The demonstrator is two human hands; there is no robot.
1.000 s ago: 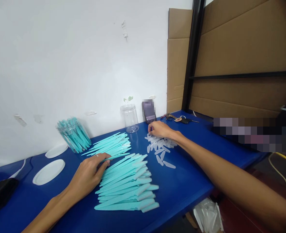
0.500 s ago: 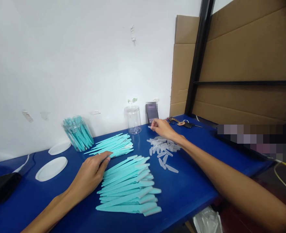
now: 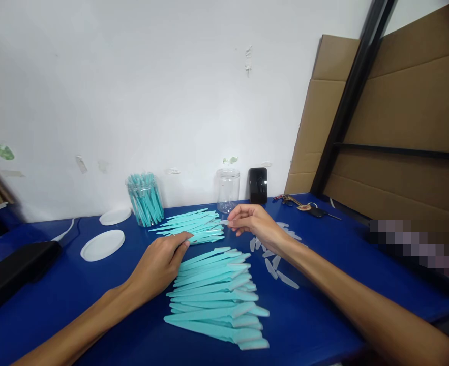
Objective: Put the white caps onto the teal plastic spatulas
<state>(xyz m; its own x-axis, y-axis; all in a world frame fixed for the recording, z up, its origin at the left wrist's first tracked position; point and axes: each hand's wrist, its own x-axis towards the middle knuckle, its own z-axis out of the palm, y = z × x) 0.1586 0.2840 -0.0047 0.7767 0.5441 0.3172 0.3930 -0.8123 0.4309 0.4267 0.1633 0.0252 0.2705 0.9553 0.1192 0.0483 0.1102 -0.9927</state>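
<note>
My left hand (image 3: 163,259) pinches the handle of a teal eyebrow razor (image 3: 205,238) at the near edge of a razor pile (image 3: 186,222). Between the thumb and fingertips of my right hand (image 3: 257,223) is a small translucent blade cap (image 3: 223,222), close to the blade ends of that pile. More loose caps (image 3: 267,253) lie beneath and beside my right wrist, partly hidden by it. Nearer to me, several teal razors with covered tips (image 3: 216,300) lie side by side, their tips pointing right.
A clear jar full of teal razors (image 3: 146,201) stands against the wall, near two white lids (image 3: 102,245). Farther right are a clear jar (image 3: 228,190), a phone (image 3: 258,185) leaning on the wall, and keys (image 3: 311,209). A black case (image 3: 18,274) lies at left.
My right hand has moved left and nearer, from by the phone to the razor pile, with a cap in its fingers. My left hand keeps its hold. The view has shifted left.
</note>
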